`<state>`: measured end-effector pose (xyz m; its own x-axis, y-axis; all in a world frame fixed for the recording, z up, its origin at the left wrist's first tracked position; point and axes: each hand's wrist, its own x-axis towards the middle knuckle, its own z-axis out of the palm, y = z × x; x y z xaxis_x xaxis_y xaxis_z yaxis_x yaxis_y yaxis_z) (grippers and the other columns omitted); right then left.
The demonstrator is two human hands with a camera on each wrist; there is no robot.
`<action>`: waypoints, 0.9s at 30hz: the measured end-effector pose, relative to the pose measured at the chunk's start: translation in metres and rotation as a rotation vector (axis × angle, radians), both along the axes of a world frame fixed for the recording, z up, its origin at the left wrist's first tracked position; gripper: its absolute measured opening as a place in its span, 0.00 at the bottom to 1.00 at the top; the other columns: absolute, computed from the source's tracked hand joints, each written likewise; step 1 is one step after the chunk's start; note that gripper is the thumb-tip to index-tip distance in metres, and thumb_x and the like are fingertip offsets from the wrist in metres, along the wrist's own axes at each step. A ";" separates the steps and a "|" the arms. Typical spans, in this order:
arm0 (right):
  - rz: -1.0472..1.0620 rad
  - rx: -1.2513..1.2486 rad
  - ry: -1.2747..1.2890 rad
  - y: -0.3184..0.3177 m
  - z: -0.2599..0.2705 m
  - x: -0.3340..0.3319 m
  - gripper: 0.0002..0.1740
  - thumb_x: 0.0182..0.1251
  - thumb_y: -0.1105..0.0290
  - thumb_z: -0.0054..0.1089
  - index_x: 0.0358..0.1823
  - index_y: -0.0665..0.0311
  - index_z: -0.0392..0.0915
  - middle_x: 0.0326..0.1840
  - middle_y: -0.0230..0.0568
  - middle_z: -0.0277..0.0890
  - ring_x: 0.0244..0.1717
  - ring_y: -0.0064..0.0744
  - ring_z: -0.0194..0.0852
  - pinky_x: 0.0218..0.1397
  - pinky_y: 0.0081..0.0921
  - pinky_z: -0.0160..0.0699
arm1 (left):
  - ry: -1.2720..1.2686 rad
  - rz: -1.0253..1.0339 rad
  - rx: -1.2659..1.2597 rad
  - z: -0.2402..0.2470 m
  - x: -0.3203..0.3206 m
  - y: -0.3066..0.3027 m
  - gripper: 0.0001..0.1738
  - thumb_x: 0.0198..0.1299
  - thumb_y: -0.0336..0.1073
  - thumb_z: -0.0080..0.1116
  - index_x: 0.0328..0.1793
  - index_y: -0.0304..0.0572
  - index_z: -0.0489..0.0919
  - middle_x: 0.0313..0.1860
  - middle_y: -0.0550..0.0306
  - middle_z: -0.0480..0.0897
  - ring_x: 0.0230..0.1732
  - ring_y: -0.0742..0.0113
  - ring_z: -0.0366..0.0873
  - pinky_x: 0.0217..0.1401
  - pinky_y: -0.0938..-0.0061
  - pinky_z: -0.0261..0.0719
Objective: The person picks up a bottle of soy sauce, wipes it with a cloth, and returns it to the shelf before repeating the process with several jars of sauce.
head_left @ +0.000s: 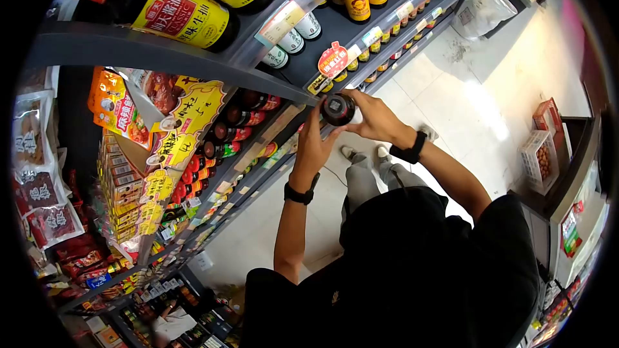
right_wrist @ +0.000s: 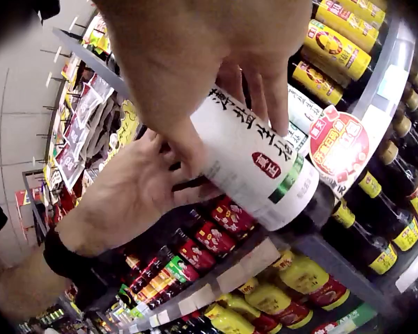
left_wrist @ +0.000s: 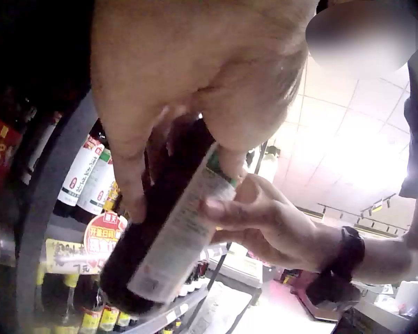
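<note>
Left hand [head_left: 312,144], right hand [head_left: 379,119] around bottle [right_wrist: 261,163]

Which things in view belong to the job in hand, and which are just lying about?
In the job:
bottle, held by both hands
left hand
right hand

Just about:
yellow-labelled bottles, shelved
round red tag
white basket
white bag

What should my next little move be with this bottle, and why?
Perhaps turn the bottle slightly, bringing its white label up toward you: your left hand and right hand both hold it, while the head view shows mostly its dark round end.
</note>
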<state>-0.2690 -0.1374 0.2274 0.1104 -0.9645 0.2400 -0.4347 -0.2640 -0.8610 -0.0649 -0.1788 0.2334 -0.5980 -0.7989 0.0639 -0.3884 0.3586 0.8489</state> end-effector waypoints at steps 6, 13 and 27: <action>-0.121 -0.150 -0.070 -0.045 0.007 0.015 0.39 0.52 0.65 0.77 0.65 0.64 0.67 0.56 0.55 0.76 0.58 0.58 0.77 0.59 0.42 0.78 | 0.025 0.141 -0.224 -0.005 0.012 0.011 0.44 0.64 0.28 0.63 0.81 0.31 0.51 0.74 0.30 0.63 0.72 0.41 0.67 0.72 0.57 0.69; -0.077 -0.206 -0.009 -0.093 -0.002 0.012 0.42 0.52 0.61 0.79 0.66 0.67 0.66 0.59 0.57 0.76 0.59 0.56 0.77 0.60 0.42 0.77 | -0.165 0.263 -0.272 -0.028 0.058 0.088 0.37 0.64 0.25 0.57 0.78 0.35 0.56 0.71 0.36 0.64 0.66 0.44 0.72 0.68 0.58 0.72; -0.203 -0.231 0.095 -0.135 -0.016 0.041 0.38 0.51 0.58 0.78 0.59 0.66 0.67 0.54 0.57 0.76 0.58 0.60 0.74 0.58 0.47 0.76 | -0.187 0.424 -0.124 -0.065 0.094 0.133 0.33 0.66 0.26 0.57 0.75 0.34 0.59 0.72 0.37 0.63 0.56 0.50 0.80 0.61 0.60 0.77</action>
